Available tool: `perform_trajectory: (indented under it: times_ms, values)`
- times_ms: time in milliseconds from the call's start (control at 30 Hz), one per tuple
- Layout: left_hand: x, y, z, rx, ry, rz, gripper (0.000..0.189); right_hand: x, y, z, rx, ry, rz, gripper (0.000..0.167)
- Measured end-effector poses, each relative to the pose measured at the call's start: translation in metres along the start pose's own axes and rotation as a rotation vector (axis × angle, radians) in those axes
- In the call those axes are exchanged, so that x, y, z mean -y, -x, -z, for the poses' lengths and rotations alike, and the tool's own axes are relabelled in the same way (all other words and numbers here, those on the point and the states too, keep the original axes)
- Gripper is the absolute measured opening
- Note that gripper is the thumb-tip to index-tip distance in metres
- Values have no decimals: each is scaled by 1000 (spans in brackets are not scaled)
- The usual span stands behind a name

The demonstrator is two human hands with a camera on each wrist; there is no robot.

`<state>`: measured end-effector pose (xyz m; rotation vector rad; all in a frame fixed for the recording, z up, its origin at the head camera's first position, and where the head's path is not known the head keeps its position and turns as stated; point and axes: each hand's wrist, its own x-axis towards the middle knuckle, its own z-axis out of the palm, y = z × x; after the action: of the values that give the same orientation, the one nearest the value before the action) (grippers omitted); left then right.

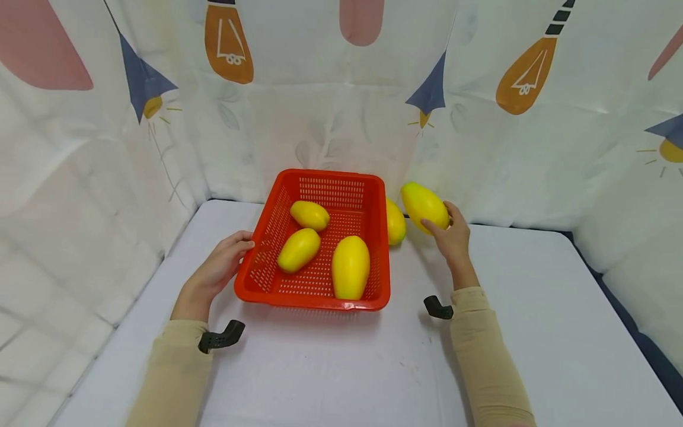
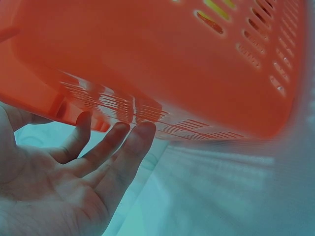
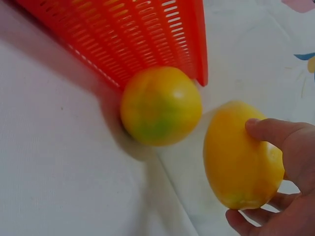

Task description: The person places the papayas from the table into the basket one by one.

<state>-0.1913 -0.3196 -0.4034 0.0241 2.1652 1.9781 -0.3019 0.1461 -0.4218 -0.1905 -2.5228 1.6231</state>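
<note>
A red plastic basket (image 1: pixel 315 302) with slotted walls holds several yellow mangoes, one large mango (image 1: pixel 350 267) at its front right and two smaller ones at the left. My left hand (image 1: pixel 221 264) holds the basket's left side, thumb at the rim and fingertips against the outer wall in the left wrist view (image 2: pixel 59 177). Right of the basket, my right hand (image 1: pixel 452 237) grips another yellow mango (image 1: pixel 424 204), thumb on one side and fingers around the other. Close against the basket's right wall sits one more mango (image 3: pixel 160 108), greenish on part of its skin.
The white-covered table (image 1: pixel 341 379) extends in front of the basket and out to the right. Behind it hangs a pale curtain (image 1: pixel 320 107) printed with lamps and bulbs. Black wrist mounts (image 1: pixel 221 337) stick out at both sleeves.
</note>
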Motion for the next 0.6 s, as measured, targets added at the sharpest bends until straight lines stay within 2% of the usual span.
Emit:
perform_trajectory:
  times_ms: [400, 600]
  values:
    - [0, 4, 2, -13, 20, -1, 20, 13, 13, -2, -8, -35, 10, 78]
    - [-2, 1, 0, -1, 34, -8, 21, 15, 19, 1, -8, -57, 32, 78]
